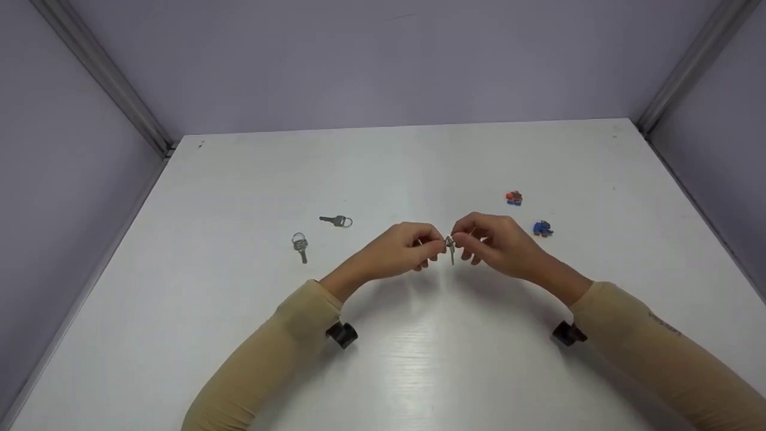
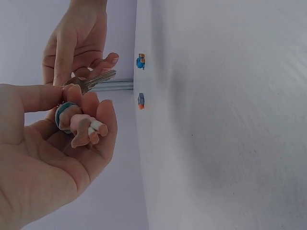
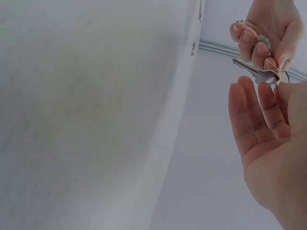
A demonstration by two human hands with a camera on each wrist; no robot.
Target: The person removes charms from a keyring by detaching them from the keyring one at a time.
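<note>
A white worktop [image 1: 419,371] is seen from above, filling most of the head view. Its surface is smooth, and a faint wood-like grain is shown where light is reflected near its front middle. The worktop is enclosed on three sides by plain pale lilac walls: a back wall [image 1: 395,60] behind its far edge, a left wall [image 1: 54,197] along its left edge and a right wall [image 1: 724,161] along its right edge. At the far left corner of the worktop, a grey metal rail [image 1: 105,75] is set where two walls meet; a matching rail [image 1: 688,66] is set at the far right corner. The scene is evenly and softly lit, and only weak shadows are cast on the worktop.
</note>
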